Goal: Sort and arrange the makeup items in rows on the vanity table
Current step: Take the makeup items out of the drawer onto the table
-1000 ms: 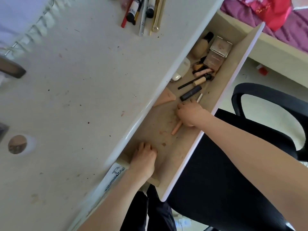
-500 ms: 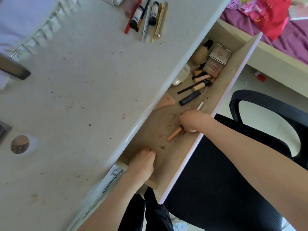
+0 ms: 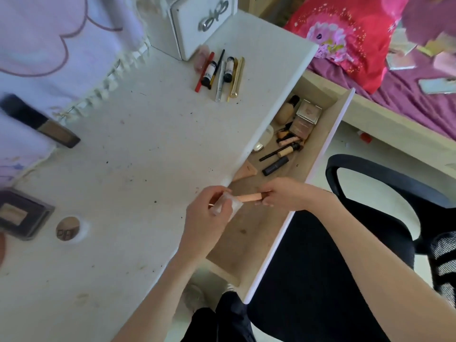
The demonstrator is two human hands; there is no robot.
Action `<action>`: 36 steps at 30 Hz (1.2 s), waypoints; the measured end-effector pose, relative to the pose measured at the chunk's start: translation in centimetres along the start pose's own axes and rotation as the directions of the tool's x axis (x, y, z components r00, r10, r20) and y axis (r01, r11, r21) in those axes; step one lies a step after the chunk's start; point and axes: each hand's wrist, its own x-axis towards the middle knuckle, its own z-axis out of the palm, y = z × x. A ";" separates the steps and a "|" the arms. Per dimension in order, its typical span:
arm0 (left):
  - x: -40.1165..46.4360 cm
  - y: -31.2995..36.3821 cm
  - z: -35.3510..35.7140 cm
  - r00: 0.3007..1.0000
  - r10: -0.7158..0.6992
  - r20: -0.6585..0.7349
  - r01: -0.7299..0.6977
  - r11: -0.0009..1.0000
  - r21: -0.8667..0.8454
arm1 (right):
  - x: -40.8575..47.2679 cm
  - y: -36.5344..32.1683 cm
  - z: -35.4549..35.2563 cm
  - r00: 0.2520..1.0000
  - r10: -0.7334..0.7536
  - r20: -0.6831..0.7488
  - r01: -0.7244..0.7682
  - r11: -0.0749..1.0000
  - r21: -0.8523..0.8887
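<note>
My right hand (image 3: 283, 195) pinches the end of a peach makeup tube (image 3: 249, 197) above the open drawer (image 3: 325, 149). My left hand (image 3: 207, 218) holds a small clear case (image 3: 227, 206) at the table's edge, touching the tube's other end. A row of pencils and tubes (image 3: 219, 75) lies on the white vanity table (image 3: 123, 169). More makeup sits at the drawer's far end: compacts (image 3: 306, 117), a foundation bottle (image 3: 287, 109), a black tube (image 3: 275, 166) and a triangular puff (image 3: 246, 171).
A white box (image 3: 199, 23) stands at the table's back. A brush (image 3: 39, 122) and a dark palette (image 3: 22, 213) lie at the left, near a cable hole (image 3: 67, 228). A black chair (image 3: 370, 218) sits to the right, a bed (image 3: 394, 70) behind.
My right hand has lifted the peach tube out of the drawer. My left hand left the drawer's near end and rose to the table edge, now holding a clear case against the tube.
</note>
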 end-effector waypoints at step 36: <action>16.3 1.3 -5.4 0.941 -0.330 -0.072 0.278 0.877 -0.392 | 14.2 -4.2 -14.1 0.527 0.648 -0.550 0.080 0.607 0.791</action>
